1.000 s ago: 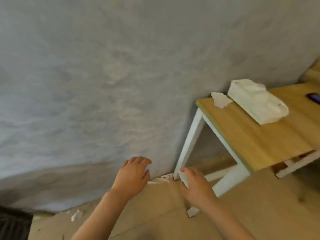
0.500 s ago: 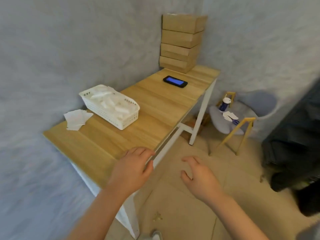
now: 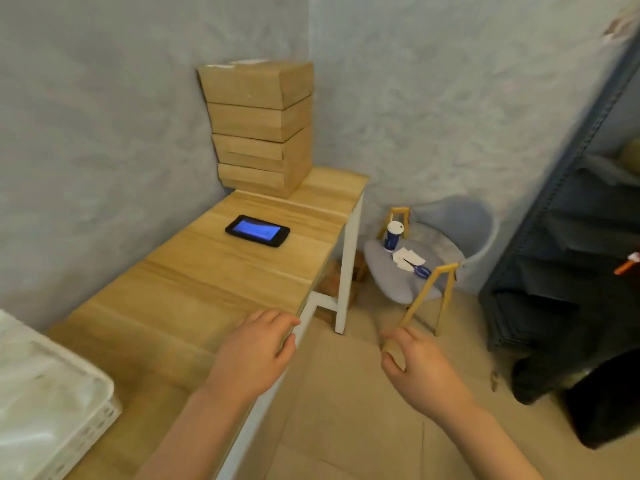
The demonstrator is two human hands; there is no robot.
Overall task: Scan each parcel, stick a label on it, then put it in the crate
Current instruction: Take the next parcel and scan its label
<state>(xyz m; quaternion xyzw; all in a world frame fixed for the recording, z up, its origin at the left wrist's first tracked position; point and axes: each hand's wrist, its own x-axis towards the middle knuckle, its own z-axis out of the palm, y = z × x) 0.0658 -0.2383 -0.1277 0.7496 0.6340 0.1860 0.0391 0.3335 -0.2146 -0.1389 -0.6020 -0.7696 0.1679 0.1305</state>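
Several brown cardboard parcels (image 3: 258, 128) are stacked in the far corner of the wooden table (image 3: 194, 289). A black phone (image 3: 257, 230) with a lit blue screen lies flat in front of the stack. A white plastic crate (image 3: 52, 407) stands at the table's near left end. My left hand (image 3: 252, 355) hovers over the table's front edge with fingers relaxed, holding nothing. My right hand (image 3: 419, 368) hangs over the floor beside the table, fingers loosely curled and empty.
A grey chair (image 3: 429, 258) with yellow legs stands right of the table, holding a blue cup (image 3: 393, 235), papers and scissors. A dark metal shelving unit (image 3: 568, 237) fills the right side. A cardboard box (image 3: 334, 278) sits under the table. Tan floor lies below my hands.
My view has swung up and right from the floor by the table leg to the far end of the table. Both hands stayed in front of me, empty.
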